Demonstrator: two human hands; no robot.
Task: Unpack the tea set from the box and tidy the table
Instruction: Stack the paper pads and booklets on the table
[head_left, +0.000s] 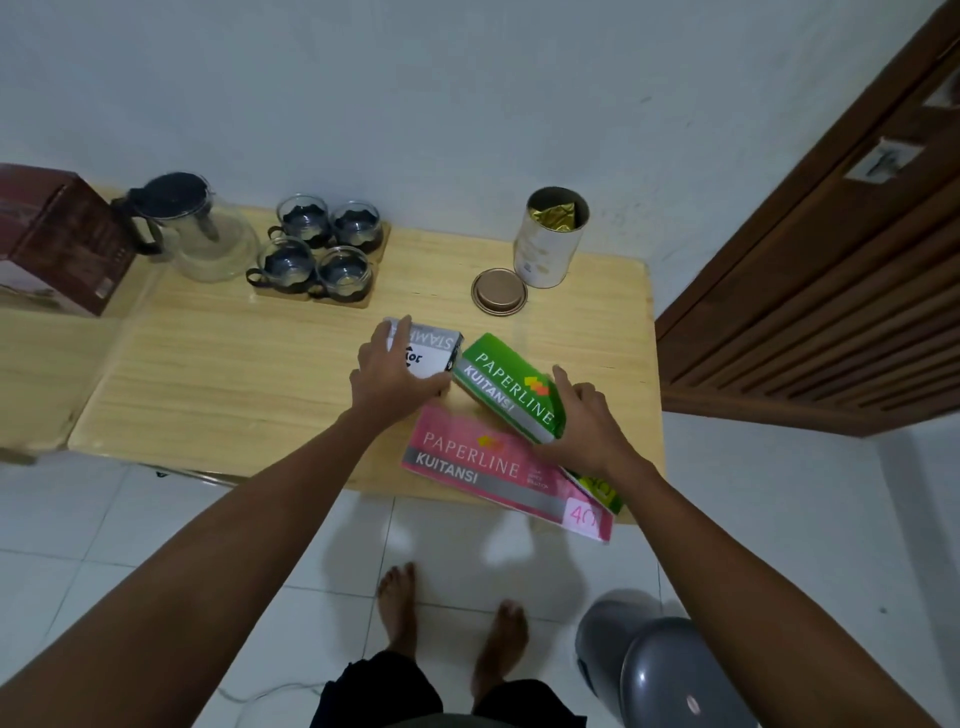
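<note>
At the table's near right edge, left hand grips the stamp pad box; right hand grips the green receipt book. Both appear light; the book is likely floppy, best gripped along its spine.

We count four glass cups in a two-by-two cluster just right of the one glass teapot. Left of the teapot stands one dark red box. Well to the right of the teapot we see one open tin and one round lid. Nearer us than the teapot lie two Paperline receipt books, one green, one pink, plus one white stamp-pad box.
</note>
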